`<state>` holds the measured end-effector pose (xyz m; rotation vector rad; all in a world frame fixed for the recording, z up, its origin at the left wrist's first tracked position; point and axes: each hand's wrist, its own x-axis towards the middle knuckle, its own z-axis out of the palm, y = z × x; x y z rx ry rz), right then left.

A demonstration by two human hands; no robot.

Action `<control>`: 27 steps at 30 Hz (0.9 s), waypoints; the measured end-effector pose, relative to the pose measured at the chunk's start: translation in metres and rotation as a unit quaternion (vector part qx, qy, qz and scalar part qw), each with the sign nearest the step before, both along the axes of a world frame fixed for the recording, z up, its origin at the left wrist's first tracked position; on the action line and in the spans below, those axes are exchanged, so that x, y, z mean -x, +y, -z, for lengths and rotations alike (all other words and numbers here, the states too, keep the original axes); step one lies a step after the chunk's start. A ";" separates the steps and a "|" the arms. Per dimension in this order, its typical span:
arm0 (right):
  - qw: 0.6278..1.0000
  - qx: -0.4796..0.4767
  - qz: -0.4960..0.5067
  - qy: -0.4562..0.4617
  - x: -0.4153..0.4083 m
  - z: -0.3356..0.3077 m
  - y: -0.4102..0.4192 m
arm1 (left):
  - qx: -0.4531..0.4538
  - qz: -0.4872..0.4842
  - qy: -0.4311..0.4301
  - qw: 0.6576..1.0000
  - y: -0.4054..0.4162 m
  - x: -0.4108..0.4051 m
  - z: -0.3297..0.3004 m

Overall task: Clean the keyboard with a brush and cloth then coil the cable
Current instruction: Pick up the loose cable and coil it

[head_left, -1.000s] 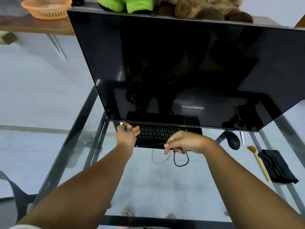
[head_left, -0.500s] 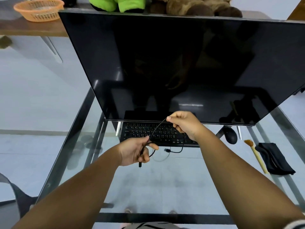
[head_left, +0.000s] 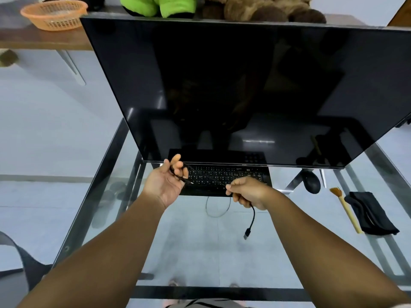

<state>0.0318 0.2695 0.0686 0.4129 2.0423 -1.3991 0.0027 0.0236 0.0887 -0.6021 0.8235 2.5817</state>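
A person's two bare hands hold a black cable (head_left: 253, 215) above a glass-topped desk (head_left: 106, 165), seen from a head-worn camera. The left hand (head_left: 168, 182), palm up at centre frame, has the cable running across its partly curled fingers; how firmly it grips is hard to make out. The right hand (head_left: 249, 192), just right of centre, pinches the cable between thumb and fingers, and the free end hangs below it, ending in a USB plug (head_left: 246, 233). The stretch of cable between the two hands blurs into the dark keys behind it.

The black keyboard (head_left: 231, 176) lies at centre frame; its far edge is hidden under the lower rim of a large dark monitor (head_left: 244, 85), and its left end is covered by the left hand. A thin looped shape shows faintly just below the keyboard; whether it is cable or reflection cannot be told.

At right, a black mouse (head_left: 312, 184) sits partly behind the monitor's lower edge. Further right lie a wooden-handled brush (head_left: 344, 207) and, touching it, a folded black cloth (head_left: 371, 214).

Along the top edge, an orange basket (head_left: 54, 15) stands on a wooden shelf (head_left: 33, 40) at upper left, while a green plush toy (head_left: 160, 6) and a brown plush toy (head_left: 262, 10) are cut off by the frame.
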 end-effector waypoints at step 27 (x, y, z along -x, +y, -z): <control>0.973 0.022 -0.208 0.099 0.008 -0.079 0.013 | 0.430 0.349 0.113 0.825 0.025 -0.001 0.026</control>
